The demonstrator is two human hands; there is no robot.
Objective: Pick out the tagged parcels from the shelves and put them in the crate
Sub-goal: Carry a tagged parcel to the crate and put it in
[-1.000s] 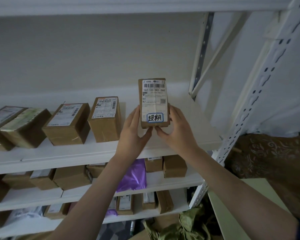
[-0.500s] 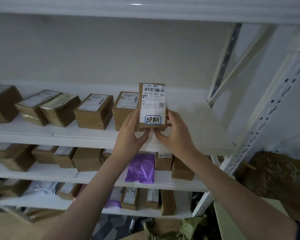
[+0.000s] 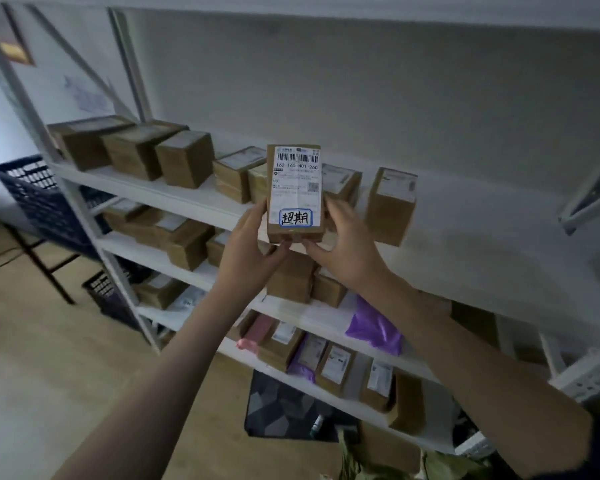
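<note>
Right now, from the head camera, I hold the tagged parcel upright in front of the shelves, my left hand and right hand both grasping its lower end, fingers curled along its sides. Brown boxes line the shelves; a dark blue crate stands far left

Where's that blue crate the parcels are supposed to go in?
In the head view the blue crate is at the far left, raised on a dark stand just past the left end of the white shelves, well left of both hands.
</note>
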